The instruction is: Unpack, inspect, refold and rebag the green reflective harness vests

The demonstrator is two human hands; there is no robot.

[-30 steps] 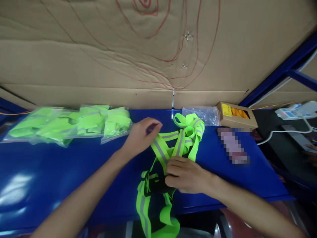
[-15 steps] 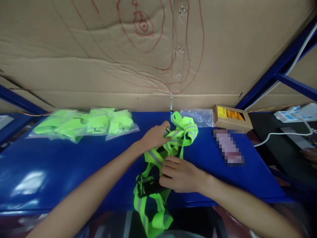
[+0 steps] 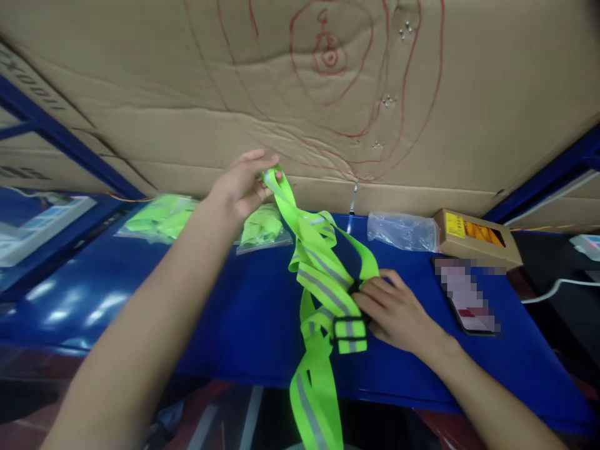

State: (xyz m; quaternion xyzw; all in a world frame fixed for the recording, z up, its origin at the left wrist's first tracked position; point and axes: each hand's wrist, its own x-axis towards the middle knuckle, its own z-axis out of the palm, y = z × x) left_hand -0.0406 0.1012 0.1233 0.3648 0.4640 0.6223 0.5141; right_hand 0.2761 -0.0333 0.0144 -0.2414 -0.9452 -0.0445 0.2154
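A neon-green reflective strap harness point(image 3: 323, 275) with grey stripes runs in loops between my hands, and its lower end hangs over the table's front edge. My left hand point(image 3: 250, 181) is raised high, pinching one loop of the webbing between thumb and fingers. Lower and to the right, my right hand point(image 3: 391, 309) closes on the harness beside a black buckle point(image 3: 349, 334). Its fingertips are partly hidden behind the strap. Behind my left forearm lie clear bags of folded green straps point(image 3: 162, 215), partly covered by the arm.
On the blue table point(image 3: 225, 319), a clear plastic bag point(image 3: 403, 231) lies at the back beside an open-windowed cardboard box point(image 3: 478, 234). A phone point(image 3: 464, 297) rests in front of the box. A large cardboard panel point(image 3: 281, 94) with red drawn rings stands behind.
My left hand has risen up and left, drawing a strap loop upward. My right hand has moved right with the buckle part of the harness. The view has turned slightly left.
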